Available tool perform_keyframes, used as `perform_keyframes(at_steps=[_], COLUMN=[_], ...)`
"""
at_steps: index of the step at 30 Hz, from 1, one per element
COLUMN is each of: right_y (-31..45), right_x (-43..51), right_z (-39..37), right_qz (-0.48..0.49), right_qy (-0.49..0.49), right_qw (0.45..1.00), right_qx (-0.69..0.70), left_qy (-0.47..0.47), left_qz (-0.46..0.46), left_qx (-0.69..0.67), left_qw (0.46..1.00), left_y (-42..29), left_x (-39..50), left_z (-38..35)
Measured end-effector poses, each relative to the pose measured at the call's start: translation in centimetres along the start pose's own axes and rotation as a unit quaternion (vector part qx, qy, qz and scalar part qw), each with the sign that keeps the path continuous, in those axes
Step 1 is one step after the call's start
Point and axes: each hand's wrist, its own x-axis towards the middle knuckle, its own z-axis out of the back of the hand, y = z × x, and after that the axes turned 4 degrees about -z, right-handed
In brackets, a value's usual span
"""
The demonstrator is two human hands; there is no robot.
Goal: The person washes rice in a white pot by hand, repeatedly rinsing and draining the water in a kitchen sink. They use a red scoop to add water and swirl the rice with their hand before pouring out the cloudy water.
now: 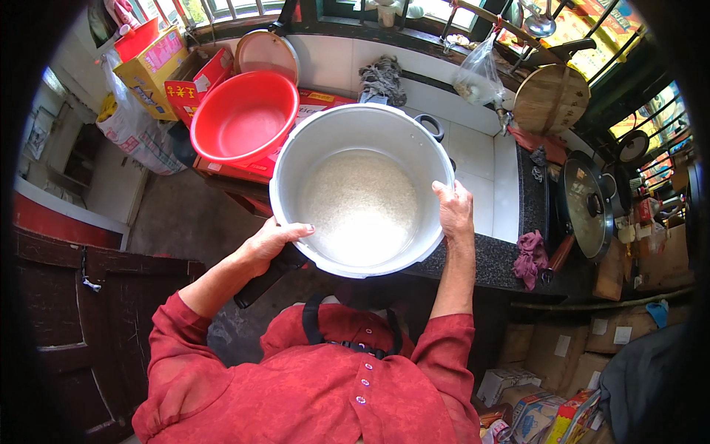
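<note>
A large metal pressure-cooker pot [360, 130] without a lid is held up in front of me, its mouth facing the camera. Pale rice-like grains [360, 188] in it, apparently with water, reflect bright light near the lower side. My left hand [272, 244] grips the rim at the lower left, thumb over the edge, beside the long black handle [272, 276]. On the right side, my right hand [455, 208] grips the wall with its thumb on the rim. The fingers beneath are mostly hidden. A small black loop handle [431, 126] juts from the upper right of the pot.
Left of the pot, a red plastic basin [247, 119] sits on red cartons. A white-tiled sink or trough [468, 161] lies behind at right, edged by a dark stone counter [488, 261] with a purple cloth [531, 258]. A lidded wok [585, 205] stands farther right.
</note>
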Motion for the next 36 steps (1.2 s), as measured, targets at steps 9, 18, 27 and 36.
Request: perform_keyframes(at_steps=[9, 18, 27, 36], right_y=[-0.1, 0.3, 1.1, -4.3], right_x=[0.0, -0.1, -0.5, 3.0], right_z=[0.0, 0.0, -0.1, -0.4], right_qz=[-0.002, -0.005, 0.004, 0.273], right_qy=[-0.01, -0.007, -0.015, -0.003], right_qw=[1.0, 1.0, 0.999, 0.902], right_qx=[-0.002, -0.016, -0.04, -0.336], left_qy=[-0.011, -0.015, -0.015, 0.034], left_qz=[-0.015, -0.003, -0.004, 0.103], left_qx=[0.003, -0.01, -0.003, -0.036], left_qw=[1.0, 1.0, 1.0, 0.993], left_y=[0.1, -0.2, -0.2, -1.4], left_x=[0.1, -0.1, -0.2, 0.4], left_z=[-0.1, -0.1, 0.0, 0.4])
